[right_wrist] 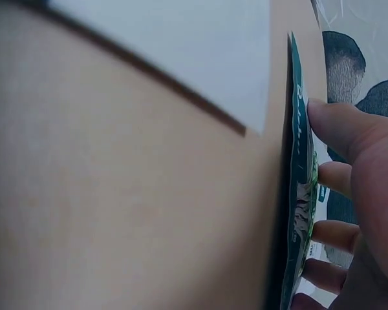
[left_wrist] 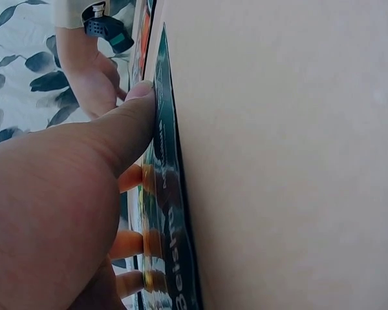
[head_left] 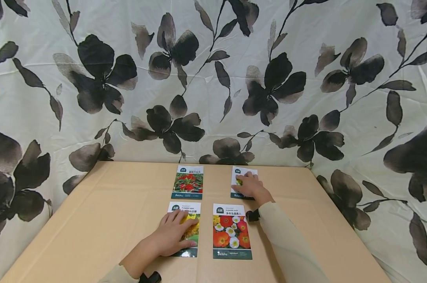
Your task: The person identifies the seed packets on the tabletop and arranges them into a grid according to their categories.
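Note:
My left hand [head_left: 169, 234] rests with spread fingers on a seed packet with yellow flowers [head_left: 192, 226], at the near left of a two-by-two layout. In the left wrist view the thumb and fingertips touch the face of this packet [left_wrist: 171, 168], by its dark green lower band. At the far right, my right hand [head_left: 250, 186] lies over another seed packet [head_left: 237, 171], hiding most of its picture. The right wrist view has its thumb and fingertips on the face of that packet [right_wrist: 299, 161].
A seed packet with red flowers [head_left: 187, 182] lies at the far left of the layout, and one with red, orange and white flowers [head_left: 232, 234] at the near right. The light wood-coloured table [head_left: 103, 220] meets a floral cloth [head_left: 213, 98] at its far edge.

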Demonstrator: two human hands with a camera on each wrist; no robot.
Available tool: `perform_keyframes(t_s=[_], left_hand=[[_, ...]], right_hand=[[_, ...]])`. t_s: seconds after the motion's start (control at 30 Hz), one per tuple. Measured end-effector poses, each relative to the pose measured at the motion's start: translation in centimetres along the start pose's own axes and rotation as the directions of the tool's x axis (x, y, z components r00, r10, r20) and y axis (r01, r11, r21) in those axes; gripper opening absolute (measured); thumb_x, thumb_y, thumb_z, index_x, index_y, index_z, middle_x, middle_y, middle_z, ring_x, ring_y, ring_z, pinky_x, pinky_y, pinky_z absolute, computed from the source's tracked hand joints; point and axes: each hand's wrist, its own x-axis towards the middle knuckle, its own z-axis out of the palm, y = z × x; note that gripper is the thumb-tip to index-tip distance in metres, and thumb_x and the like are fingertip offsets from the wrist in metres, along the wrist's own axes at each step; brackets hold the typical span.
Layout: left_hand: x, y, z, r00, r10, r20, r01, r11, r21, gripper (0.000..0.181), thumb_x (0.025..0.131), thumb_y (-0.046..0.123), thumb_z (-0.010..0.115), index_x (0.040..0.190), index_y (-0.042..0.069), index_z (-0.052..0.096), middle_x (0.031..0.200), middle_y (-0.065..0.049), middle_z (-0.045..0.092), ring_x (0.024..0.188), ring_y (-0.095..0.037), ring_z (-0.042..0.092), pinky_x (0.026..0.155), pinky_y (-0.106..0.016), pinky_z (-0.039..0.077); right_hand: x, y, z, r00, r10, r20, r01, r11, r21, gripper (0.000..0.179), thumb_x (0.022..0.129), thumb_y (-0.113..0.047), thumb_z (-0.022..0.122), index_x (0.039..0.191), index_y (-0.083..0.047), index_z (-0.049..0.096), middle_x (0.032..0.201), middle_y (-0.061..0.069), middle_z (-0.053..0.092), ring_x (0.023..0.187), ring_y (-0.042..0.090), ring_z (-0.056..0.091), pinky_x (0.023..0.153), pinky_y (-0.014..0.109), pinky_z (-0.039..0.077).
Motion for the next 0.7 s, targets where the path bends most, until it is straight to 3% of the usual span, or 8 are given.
perform_keyframes(t_s=[0.7], left_hand=[[1.5,0.3,0.4,0.999,-0.027,-0.022,0.027,1.000,0.000,0.065,0.089,0.059,0.069,0.144,0.027,0.057,0.156,-0.017,0.043,0.147,-0.048,0.030,0.115,-0.074,0.021]], right_hand=[[2.0,-1.0,0.2,0.998,-0.055,0.009,0.055,0.998,0.009,0.061,0.099,-0.055,0.060,0.150,-0.023,0.051,0.153,0.018,0.041,0.135,0.041,0.038,0.108,0.060,0.037]])
